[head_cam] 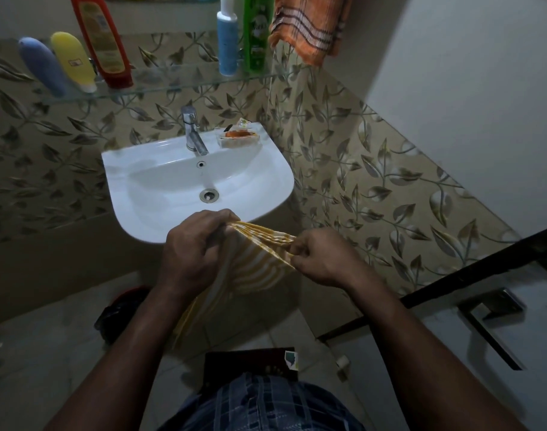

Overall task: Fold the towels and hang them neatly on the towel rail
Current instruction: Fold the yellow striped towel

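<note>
At centre frame, the left hand (193, 244) and right hand (320, 258) each pinch the yellow towel's (259, 259) top edge — fingers clamped. Best match the corners squarely before folding — the orange towel (309, 26) hangs upper right.

A yellow-and-white striped towel (259, 259) hangs before a white sink (160, 181). Another towel (309, 26), orange with dark and pale stripes, hangs above beige wall tiles (375, 181) patterned with leaves. Blue, yellow, red and green bottles (107, 42) stand on the shelf.
</note>
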A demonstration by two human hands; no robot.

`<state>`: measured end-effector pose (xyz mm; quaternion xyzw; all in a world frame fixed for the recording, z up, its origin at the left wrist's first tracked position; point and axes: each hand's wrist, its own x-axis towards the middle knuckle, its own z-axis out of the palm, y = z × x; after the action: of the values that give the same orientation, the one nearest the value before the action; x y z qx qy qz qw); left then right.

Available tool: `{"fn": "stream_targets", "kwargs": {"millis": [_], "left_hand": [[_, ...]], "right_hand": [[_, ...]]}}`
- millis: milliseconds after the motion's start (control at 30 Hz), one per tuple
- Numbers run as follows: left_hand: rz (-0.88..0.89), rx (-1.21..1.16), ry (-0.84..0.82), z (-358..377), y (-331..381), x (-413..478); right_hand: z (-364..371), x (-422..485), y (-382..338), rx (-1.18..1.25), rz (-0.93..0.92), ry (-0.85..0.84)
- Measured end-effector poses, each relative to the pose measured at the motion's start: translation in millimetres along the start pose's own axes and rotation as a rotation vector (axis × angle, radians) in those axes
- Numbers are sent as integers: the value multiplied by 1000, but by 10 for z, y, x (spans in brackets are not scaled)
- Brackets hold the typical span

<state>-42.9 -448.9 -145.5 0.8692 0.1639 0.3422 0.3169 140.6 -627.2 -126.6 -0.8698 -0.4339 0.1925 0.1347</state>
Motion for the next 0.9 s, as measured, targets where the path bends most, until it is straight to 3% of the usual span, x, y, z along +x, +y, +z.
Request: {"fn": "stream_targets", "kwargs": {"millis": [133, 333, 567, 700, 800, 900], "left_hand": [[-16, 74, 9, -125, -195, 0], [-27, 90, 38, -156, -345, -30], [-44, 60, 21, -102, -354, -41], [-53, 57, -17, -32, -322, -24], [-77, 23, -45, 17, -284, -14], [-111, 30, -1, -11, -306, 29]], "right_hand": [[-42, -62, 41, 158, -89, 258], [-52, -126, 52, 60, -284, 275], [-167, -176, 23, 41, -386, 59], [-126, -190, -41, -172, -314, -52], [-124, -196, -136, -362, -367, -58], [-93, -199, -159, -225, -447, -40]]}}
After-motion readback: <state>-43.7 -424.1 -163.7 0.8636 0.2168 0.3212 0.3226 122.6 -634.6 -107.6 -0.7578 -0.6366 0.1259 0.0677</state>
